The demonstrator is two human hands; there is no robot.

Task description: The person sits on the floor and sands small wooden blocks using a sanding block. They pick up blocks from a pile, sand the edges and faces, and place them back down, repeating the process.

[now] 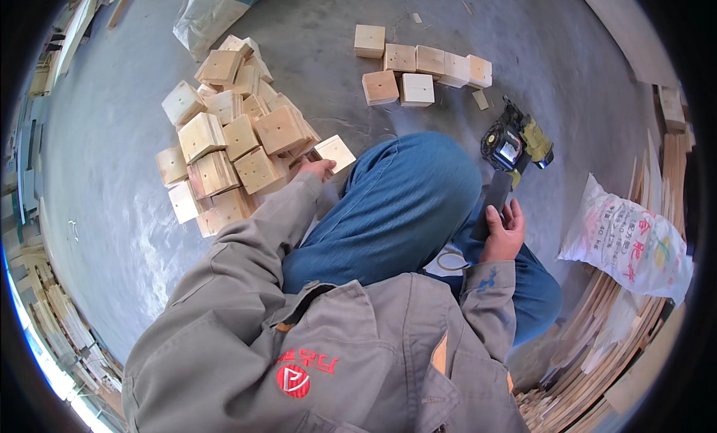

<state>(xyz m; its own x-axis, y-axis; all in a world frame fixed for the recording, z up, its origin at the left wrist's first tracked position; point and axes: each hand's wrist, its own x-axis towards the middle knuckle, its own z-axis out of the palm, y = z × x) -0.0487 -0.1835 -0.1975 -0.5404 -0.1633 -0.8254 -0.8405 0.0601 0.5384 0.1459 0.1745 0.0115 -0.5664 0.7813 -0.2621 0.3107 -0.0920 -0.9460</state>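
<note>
My left hand (317, 168) pinches a small square pale wooden block (335, 153) by its near left corner, beside a heap of wooden blocks (258, 170). Several blocks in the heap are stacked board pieces, with small dark dots on their faces. On my right, a black and yellow-green tool that looks like a nail gun (511, 141) points away from me. Its long dark handle (494, 198) runs back to my right hand (504, 231). The thumb lies over the handle and the fingers curl loosely to its right; part of the grip is hidden.
Ahead on the grey floor, more wooden blocks (416, 59) stand in a short row. A white sack (631, 239) lies at right on long wood strips (590, 351). Another sack (213, 14) is at the far left. My bent knee (418, 179) separates the hands.
</note>
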